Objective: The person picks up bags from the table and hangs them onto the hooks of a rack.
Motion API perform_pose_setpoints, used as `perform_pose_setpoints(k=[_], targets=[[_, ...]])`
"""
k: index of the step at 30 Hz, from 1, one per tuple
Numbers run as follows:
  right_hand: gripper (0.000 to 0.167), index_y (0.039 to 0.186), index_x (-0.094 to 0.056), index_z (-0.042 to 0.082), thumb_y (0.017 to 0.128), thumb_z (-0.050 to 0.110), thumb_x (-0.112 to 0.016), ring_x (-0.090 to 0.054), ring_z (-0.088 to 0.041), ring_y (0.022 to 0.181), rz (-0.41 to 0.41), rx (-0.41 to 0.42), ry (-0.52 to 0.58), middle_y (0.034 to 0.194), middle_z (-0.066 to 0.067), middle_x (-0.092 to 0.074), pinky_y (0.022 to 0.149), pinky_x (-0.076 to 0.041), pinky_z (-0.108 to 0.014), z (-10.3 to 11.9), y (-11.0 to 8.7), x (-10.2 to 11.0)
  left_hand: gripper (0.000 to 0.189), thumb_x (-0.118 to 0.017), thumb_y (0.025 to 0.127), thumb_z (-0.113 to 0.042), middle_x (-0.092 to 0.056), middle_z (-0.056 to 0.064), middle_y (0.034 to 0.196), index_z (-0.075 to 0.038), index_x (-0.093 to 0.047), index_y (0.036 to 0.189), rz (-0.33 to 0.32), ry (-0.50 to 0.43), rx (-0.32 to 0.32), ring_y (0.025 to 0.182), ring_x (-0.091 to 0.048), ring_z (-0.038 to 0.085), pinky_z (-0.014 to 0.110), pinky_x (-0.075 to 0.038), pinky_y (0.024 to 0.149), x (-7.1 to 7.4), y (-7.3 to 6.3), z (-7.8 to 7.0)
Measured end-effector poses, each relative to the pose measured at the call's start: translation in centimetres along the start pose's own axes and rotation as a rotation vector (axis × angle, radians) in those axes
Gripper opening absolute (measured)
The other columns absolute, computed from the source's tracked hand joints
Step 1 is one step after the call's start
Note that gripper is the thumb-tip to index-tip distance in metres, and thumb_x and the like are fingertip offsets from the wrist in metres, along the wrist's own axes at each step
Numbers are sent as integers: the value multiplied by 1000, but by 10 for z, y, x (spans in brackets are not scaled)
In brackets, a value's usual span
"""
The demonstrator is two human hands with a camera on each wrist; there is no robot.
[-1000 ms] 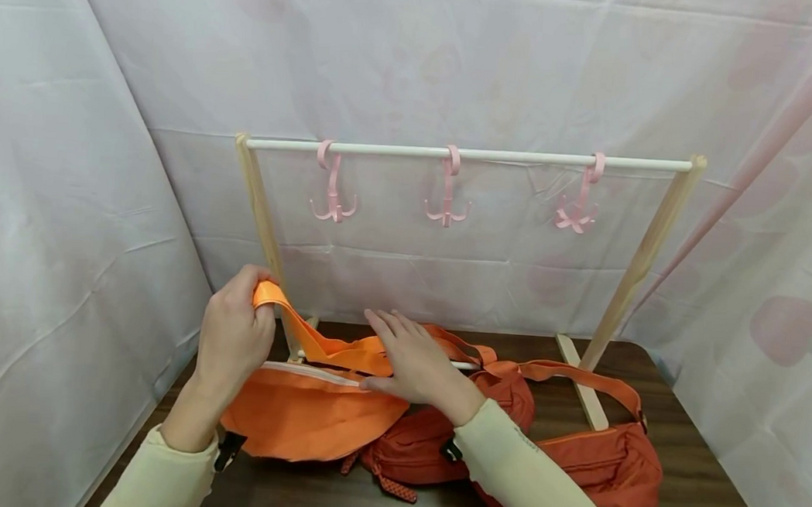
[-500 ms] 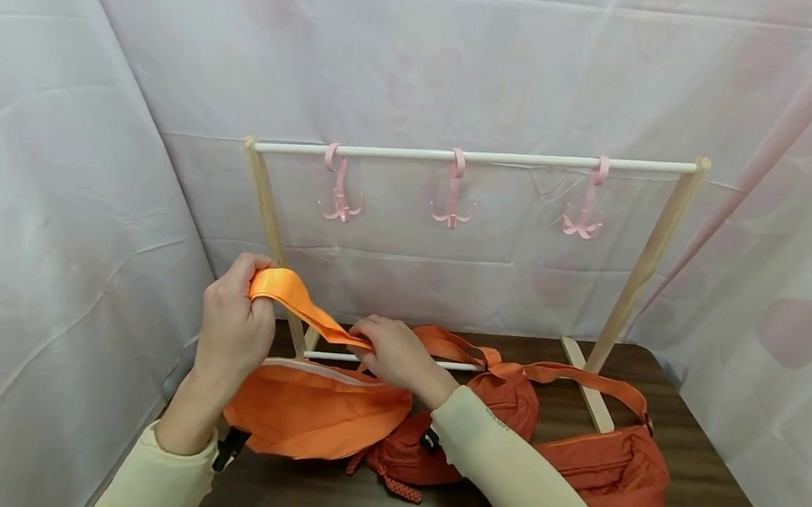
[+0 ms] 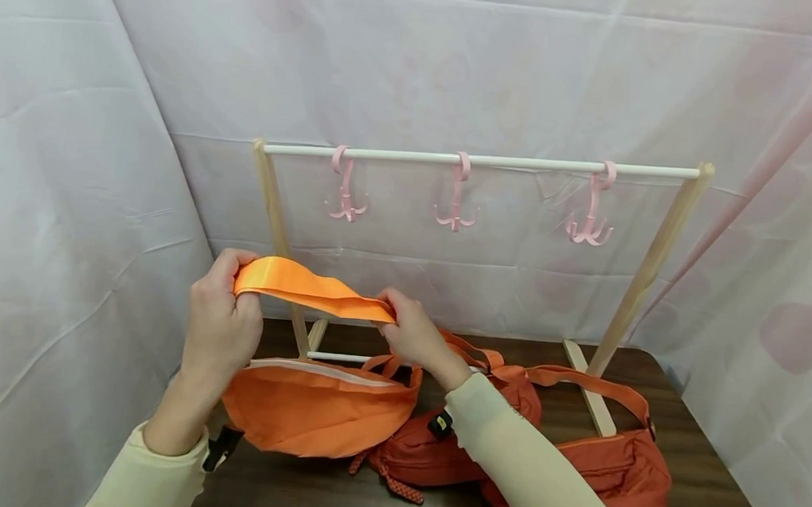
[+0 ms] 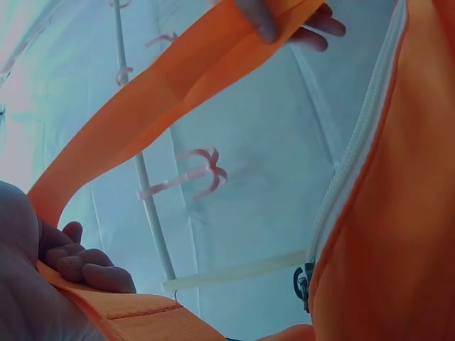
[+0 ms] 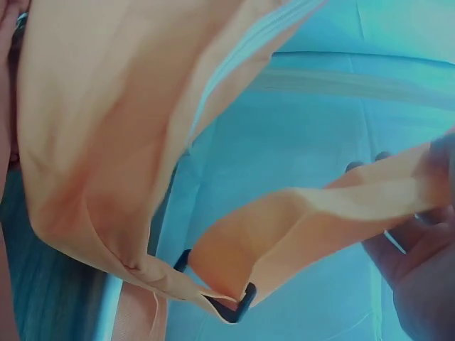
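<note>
An orange waist bag (image 3: 319, 415) with a white zipper hangs low over the front left of the table. My left hand (image 3: 221, 331) grips its orange strap (image 3: 306, 285) at the left, fingers curled around the webbing. On the right side, my right hand (image 3: 418, 336) pinches the same strap, so a raised stretch runs between both hands. The left wrist view shows the webbing (image 4: 156, 99) passing from one hand to the other. A black strap buckle (image 5: 242, 305) appears near the bag's end in the right wrist view.
Behind the bag stands a rack with wooden legs (image 3: 645, 276) and a white bar (image 3: 537, 164). Three pink hooks (image 3: 457, 202) hang from it. Rust-red bags (image 3: 616, 476) with straps lie on the dark wooden table (image 3: 706, 473). Pale curtains (image 3: 86, 226) enclose the back and sides.
My right hand went from fingers spread over the bag to pinching the strap, then lifted it. The strap now stretches between both hands; the left hand kept its grip.
</note>
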State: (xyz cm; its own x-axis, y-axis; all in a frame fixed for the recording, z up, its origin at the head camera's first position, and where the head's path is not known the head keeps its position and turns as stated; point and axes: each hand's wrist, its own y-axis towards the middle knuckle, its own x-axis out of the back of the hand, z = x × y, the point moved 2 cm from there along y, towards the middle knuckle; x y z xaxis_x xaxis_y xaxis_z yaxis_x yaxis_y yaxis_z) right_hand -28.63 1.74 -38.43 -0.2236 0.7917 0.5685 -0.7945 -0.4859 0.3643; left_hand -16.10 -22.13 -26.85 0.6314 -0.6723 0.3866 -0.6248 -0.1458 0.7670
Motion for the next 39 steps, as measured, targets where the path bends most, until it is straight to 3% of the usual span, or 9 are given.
perform_pose_setpoints(k=[3,9,15,18,23,31,39], targets=[[14,108,-60,15,102,5,-67,-62,-17,64,-13,50,71,86,-12,-70,60,-52,-32,0,1,3,31,-40,95,11,-71,14,97,5,-65,112,-5,-11,6,62,-50,22,16,-42,67,3,2,0],[21,96,-55,14,101,14,-76,-63,-17,69,1,116,137,86,-5,-66,61,-52,-30,0,-1,5,32,-40,96,10,-73,13,100,4,-66,112,-7,-29,25,60,-48,20,18,-42,68,6,4,-1],[22,96,-49,6,106,11,-68,-76,-24,90,79,95,342,93,-7,-74,63,-50,-33,4,-2,7,32,-40,97,8,-73,12,102,3,-66,113,-5,-31,54,67,-53,19,19,-44,71,9,5,0],[22,95,-45,6,106,5,-65,-75,-31,85,63,91,368,90,-12,-72,66,-54,-35,7,-1,10,32,-39,96,8,-72,12,100,3,-66,113,-13,-40,63,70,-54,19,21,-44,72,12,6,1],[20,104,-47,5,102,-4,-65,-62,-36,72,30,105,351,84,-13,-58,67,-57,-36,10,2,18,32,-40,94,9,-69,11,94,2,-67,111,-31,-30,75,65,-50,19,23,-41,68,17,8,3],[21,125,-63,11,105,11,-69,-55,-23,69,44,141,187,88,-7,-63,63,-47,-31,17,6,39,31,-41,96,8,-68,12,91,4,-68,110,-54,-8,81,60,-47,17,21,-41,66,22,10,10],[38,139,-67,20,102,19,-75,-53,-24,68,87,182,165,92,-2,-68,62,-45,-32,24,8,54,33,-41,94,7,-66,13,90,1,-69,110,-66,36,140,62,-48,17,21,-39,61,26,10,29]])
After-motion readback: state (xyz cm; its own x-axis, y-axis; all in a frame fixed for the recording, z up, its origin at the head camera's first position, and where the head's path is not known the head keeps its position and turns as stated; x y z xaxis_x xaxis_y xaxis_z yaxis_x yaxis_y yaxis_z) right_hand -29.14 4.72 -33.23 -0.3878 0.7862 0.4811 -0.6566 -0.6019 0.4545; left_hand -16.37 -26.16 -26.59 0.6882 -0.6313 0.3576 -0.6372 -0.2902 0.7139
